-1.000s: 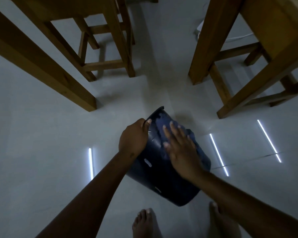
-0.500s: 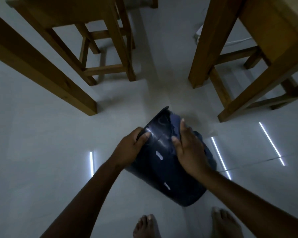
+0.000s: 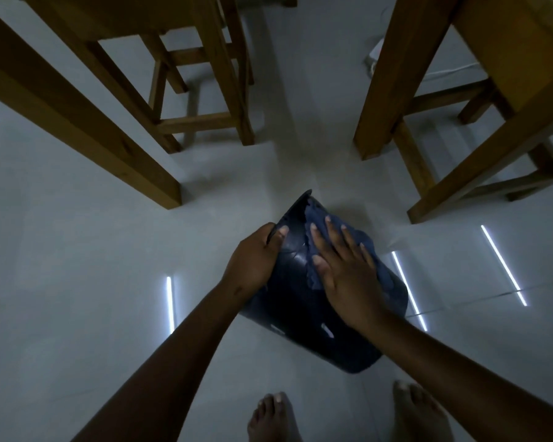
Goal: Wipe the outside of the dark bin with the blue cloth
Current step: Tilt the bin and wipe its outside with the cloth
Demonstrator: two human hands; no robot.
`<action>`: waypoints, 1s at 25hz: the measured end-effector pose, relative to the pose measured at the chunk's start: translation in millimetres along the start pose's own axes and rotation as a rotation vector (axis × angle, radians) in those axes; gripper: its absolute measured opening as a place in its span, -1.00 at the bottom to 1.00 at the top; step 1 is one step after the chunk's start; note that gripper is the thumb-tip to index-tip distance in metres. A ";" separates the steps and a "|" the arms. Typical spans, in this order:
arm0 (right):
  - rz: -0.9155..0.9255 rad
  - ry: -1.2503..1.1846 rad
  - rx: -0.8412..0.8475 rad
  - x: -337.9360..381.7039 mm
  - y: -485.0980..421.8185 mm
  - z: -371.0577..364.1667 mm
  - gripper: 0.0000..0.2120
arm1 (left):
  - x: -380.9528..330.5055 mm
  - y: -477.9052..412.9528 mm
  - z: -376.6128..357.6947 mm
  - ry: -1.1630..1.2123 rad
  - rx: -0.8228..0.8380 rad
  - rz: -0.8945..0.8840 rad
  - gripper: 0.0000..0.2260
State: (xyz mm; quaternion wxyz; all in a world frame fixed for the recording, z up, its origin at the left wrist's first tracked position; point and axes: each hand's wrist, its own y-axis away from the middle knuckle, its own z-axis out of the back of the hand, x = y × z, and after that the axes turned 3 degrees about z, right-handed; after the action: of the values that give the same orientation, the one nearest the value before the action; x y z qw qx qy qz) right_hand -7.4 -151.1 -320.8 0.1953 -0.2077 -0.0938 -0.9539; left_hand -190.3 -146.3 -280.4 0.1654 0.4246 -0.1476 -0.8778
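The dark bin (image 3: 300, 317) lies tipped on the pale floor in the lower middle of the head view, its side facing up. My left hand (image 3: 256, 260) grips its left edge near the far end, fingers curled over the rim. My right hand (image 3: 345, 269) lies flat with fingers spread, pressing the blue cloth (image 3: 361, 240) against the bin's upper side. The cloth bunches out beyond the fingertips and to the right of the palm; part of it is hidden under the hand.
Wooden chair and table legs (image 3: 237, 90) stand beyond the bin on the left, more wooden legs (image 3: 380, 90) on the right. My bare feet (image 3: 275, 419) are just below the bin. The glossy floor (image 3: 77, 282) reflects light strips.
My right hand went from flat to edge-on and is flat again with spread fingers, sliding the cloth over the bin's side. My left hand shifted its grip slightly on the left edge.
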 end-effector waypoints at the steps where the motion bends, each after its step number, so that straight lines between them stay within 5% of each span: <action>1: 0.002 0.051 -0.005 6.6 12.7 -5.1 -0.47 | 1.2 0.5 -0.9 0.004 -0.007 0.008 -0.73; 6: 0.297 0.207 0.031 21.4 49.9 -22.5 -0.42 | 4.3 -0.1 -2.2 -0.001 -0.030 0.010 -0.68; 11: -0.100 -0.130 -0.001 -4.2 -3.4 -0.3 -0.33 | 4.8 1.4 -5.1 -0.032 -0.056 0.029 -0.64; 17: 0.203 0.162 0.011 24.7 53.3 -19.3 -0.32 | 1.7 -4.9 -4.4 -0.007 -0.032 0.038 -0.61; 22: -0.056 -0.118 0.003 -2.3 -11.2 1.2 -0.29 | 6.4 4.4 0.5 0.035 0.005 0.049 -0.61; 25: 0.046 0.094 0.014 16.4 31.9 -10.3 -0.35 | 8.4 2.8 -6.5 -0.063 -0.059 0.054 -0.60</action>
State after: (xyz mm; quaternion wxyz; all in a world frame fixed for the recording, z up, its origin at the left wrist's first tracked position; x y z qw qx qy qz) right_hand -11.7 -188.2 -319.8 0.2229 -0.1634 -0.0862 -0.9572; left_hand -189.7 -153.1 -289.1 0.1969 0.3873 -0.1382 -0.8900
